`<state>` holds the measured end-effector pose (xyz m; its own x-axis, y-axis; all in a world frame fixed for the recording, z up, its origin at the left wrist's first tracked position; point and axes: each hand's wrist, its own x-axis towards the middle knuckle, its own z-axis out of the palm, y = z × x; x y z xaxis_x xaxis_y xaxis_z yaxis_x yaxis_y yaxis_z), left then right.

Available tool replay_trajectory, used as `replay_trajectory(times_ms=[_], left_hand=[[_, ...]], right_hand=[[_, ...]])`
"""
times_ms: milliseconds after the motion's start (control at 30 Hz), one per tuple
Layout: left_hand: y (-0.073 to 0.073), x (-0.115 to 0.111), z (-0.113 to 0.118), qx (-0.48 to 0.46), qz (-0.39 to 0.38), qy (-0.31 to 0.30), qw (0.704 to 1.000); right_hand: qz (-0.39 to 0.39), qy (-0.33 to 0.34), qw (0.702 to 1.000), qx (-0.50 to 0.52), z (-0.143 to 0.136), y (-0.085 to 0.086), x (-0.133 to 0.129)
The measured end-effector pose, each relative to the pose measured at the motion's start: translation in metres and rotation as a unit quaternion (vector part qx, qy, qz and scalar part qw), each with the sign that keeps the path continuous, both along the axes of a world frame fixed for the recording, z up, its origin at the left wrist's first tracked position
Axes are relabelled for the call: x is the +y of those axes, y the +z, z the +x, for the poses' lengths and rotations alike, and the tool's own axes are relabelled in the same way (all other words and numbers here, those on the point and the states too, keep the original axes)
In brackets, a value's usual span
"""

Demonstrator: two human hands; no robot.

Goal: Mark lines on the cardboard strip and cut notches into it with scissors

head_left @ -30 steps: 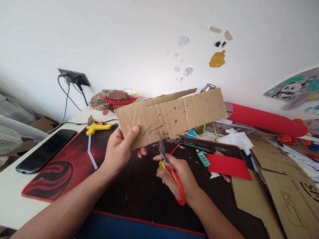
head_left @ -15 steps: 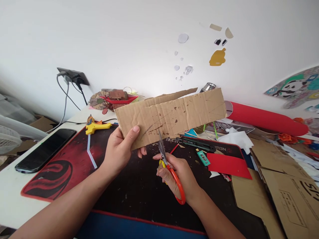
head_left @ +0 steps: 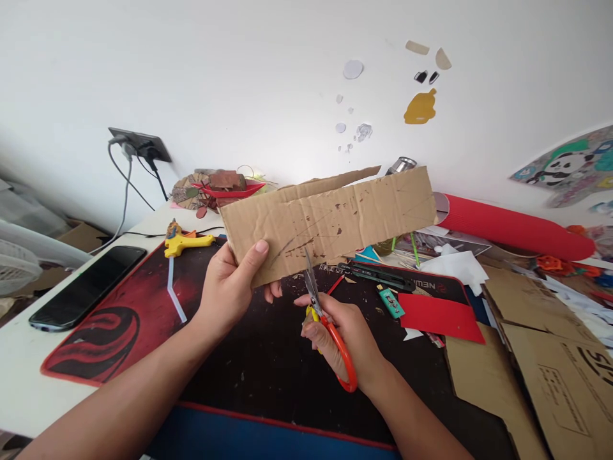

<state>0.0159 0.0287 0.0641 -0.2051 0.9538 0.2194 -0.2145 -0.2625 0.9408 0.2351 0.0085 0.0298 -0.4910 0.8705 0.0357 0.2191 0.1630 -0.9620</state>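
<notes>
My left hand [head_left: 239, 278] grips a long brown piece of cardboard [head_left: 364, 211] at its lower left, thumb in front and fingers behind. Pencil lines and brown scuffs mark its face, and a second flap shows behind its top edge. In my right hand [head_left: 340, 332] is a pair of scissors [head_left: 343, 358] with red and yellow handles. The blades point up and overlap the cardboard's lower edge; whether they bite into it I cannot tell.
A yellow glue gun [head_left: 189, 243] and a black phone [head_left: 89, 287] lie at the left. On the dark desk mat [head_left: 249, 377] are a utility knife [head_left: 378, 276] and red card [head_left: 440, 318]. More cardboard [head_left: 550, 377] is at right, below a red roll [head_left: 517, 227].
Almost nothing differs. The cardboard's right end sits very slightly higher, and the view has shifted a little. Both hands keep their grips.
</notes>
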Motion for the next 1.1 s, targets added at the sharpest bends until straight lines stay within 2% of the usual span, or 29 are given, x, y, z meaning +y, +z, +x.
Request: replay_trajectory(times_ms=[600,1100], left_hand=[[0.0038,-0.0028,0.0012,-0.005,-0.02,0.013,1.0],[0.0013,-0.0031,0.0011,0.005,-0.027,-0.008,1.0]], right_hand=[[-0.003,-0.001,1.0,-0.019,-0.0002,0.0027,-0.0001],[0.006,-0.008,0.999,-0.039,-0.0001,0.0013,-0.0017]])
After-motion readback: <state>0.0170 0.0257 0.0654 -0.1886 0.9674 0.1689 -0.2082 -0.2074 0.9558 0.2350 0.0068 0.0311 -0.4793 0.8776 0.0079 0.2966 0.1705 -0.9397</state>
